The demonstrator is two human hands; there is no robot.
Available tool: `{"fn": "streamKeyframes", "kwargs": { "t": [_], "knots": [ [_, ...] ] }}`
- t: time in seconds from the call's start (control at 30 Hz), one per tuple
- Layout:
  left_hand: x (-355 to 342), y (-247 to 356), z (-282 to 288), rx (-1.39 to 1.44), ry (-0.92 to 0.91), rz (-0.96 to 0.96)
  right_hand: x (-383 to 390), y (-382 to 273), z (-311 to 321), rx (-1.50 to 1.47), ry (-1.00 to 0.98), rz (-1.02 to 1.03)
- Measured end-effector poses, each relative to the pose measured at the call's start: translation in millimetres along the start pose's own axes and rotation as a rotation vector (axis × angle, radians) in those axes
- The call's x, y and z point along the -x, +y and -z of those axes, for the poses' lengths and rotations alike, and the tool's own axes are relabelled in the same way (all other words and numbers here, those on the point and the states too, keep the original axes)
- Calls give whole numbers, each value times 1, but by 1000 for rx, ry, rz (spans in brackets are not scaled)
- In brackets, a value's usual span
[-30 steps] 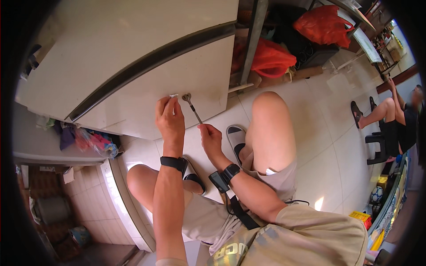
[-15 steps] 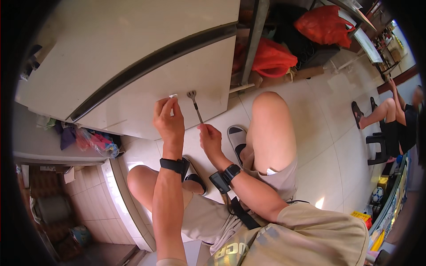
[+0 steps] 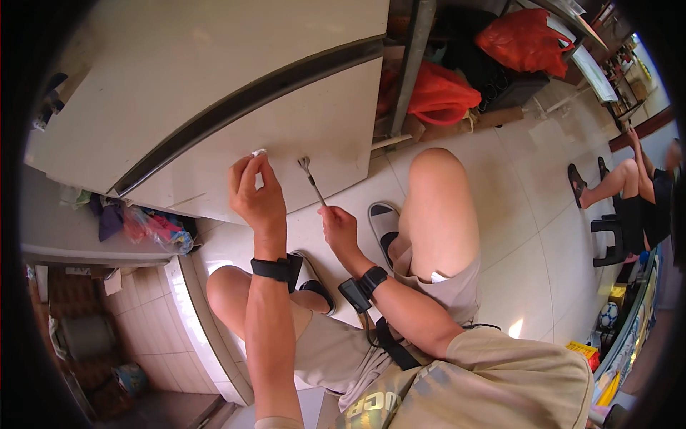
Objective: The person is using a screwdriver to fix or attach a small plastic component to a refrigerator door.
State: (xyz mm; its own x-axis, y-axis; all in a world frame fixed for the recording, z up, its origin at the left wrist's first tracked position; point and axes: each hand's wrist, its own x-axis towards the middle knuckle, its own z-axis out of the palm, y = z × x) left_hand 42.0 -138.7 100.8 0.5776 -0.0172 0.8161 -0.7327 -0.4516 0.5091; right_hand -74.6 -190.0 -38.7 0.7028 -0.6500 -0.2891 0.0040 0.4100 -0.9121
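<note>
My left hand (image 3: 257,200) is raised before the lower white door (image 3: 336,114) of what looks like a refrigerator. Its thumb and fingertips pinch a small crumpled white piece (image 3: 259,152), perhaps tissue; the material is too small to make out. To its right, my right hand (image 3: 339,229) is closed round the lower end of a thin metal back scratcher (image 3: 312,181). The forked, claw-like head points up toward the door, apart from the white piece. Whether the head touches the door I cannot tell.
A dark curved handle strip (image 3: 250,111) crosses the appliance. Red plastic bags (image 3: 443,93) sit on a rack at the right. My knees flank my arms over the tiled floor (image 3: 514,214). Another person (image 3: 636,193) sits at far right; bagged clothes (image 3: 143,225) lie at left.
My left hand has moved left with the white piece, away from the back scratcher. The scratcher's head has shifted slightly left and down and turned; my right hand has barely moved.
</note>
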Motion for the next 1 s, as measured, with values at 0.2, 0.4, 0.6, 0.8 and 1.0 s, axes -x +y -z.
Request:
{"fn": "streamKeyframes", "kwargs": {
  "t": [0.2, 0.4, 0.6, 0.8, 1.0],
  "knots": [
    [16, -6, -2, -1, -172, 84, 6, -12, -10, -100, -2, 60],
    [0, 6, -1, 34, -52, -10, 5, 4, -1, -31, 63, 9],
    [5, -8, 3, -74, 8, -11, 10, -17, -14, -150, -10, 46],
    [27, -11, -13, 29, -271, 140, 9, 4, 1, -186, 59, -93],
    [10, 2, -2, 61, -141, 56, 7, -16, -9, -203, 44, -10]
  ]
}}
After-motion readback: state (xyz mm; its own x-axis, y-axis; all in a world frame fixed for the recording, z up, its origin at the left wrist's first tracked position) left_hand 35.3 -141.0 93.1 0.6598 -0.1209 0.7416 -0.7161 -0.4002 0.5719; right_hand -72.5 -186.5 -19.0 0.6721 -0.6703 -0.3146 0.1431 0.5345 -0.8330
